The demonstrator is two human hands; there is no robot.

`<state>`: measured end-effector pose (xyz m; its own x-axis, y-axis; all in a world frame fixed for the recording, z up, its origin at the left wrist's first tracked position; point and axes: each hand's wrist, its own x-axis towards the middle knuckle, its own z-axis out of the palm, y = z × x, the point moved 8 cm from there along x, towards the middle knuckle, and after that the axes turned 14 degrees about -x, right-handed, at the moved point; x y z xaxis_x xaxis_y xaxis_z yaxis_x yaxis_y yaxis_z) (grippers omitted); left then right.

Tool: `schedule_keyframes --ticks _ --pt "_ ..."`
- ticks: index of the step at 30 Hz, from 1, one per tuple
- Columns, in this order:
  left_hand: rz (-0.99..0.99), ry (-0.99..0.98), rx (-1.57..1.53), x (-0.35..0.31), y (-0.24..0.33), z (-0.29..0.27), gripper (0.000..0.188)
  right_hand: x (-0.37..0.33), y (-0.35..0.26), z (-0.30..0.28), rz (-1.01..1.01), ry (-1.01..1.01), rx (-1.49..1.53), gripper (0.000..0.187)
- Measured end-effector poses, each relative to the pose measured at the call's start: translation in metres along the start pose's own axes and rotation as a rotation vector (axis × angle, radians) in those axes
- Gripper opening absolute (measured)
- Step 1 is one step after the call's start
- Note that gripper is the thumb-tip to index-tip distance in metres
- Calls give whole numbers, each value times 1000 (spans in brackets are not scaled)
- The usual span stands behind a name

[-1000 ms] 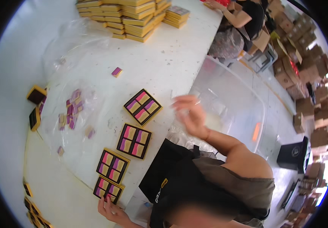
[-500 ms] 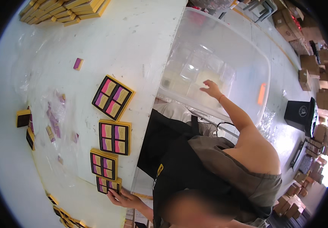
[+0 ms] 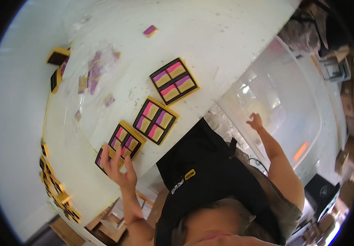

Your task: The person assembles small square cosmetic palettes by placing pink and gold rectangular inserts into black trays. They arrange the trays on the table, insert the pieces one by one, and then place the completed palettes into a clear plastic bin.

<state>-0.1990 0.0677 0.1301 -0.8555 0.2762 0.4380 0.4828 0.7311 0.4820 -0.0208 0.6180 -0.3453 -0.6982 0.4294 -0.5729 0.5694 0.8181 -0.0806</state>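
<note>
A row of shallow black boxes with yellow edges runs along the near side of the white table. Each visible tray carries pink and purple packets with gold fronts. My left hand (image 3: 121, 172) has its fingers spread over the nearest box (image 3: 101, 160) and the lower end of the second box (image 3: 124, 141), partly hiding both. Whether the fingertips touch them I cannot tell. The third box (image 3: 155, 120) and the farthest box (image 3: 174, 81) lie uncovered. On the right, my right hand (image 3: 255, 121) hangs over the clear plastic bin (image 3: 314, 123), fingers apart, holding nothing visible.
A single purple packet (image 3: 150, 31) lies at the far side. Crumpled clear film with loose purple packets (image 3: 94, 74) is left of the boxes. More yellow-and-black boxes (image 3: 56, 184) line the left table edge. A black container (image 3: 321, 192) stands on the floor at right.
My view has turned, so table and bin sit differently in the picture. My left hand has come off the nearest box's side, spreading its fingers above the boxes. My right hand stays over the bin.
</note>
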Motion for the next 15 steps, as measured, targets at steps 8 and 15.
schedule_keyframes --ticks 8,15 --pt "-15 -469 -350 125 35 95 87 -48 53 -71 64 391 544 22" --pt "-49 -627 -363 143 23 161 116 -138 -147 -344 -465 560 1482 48"
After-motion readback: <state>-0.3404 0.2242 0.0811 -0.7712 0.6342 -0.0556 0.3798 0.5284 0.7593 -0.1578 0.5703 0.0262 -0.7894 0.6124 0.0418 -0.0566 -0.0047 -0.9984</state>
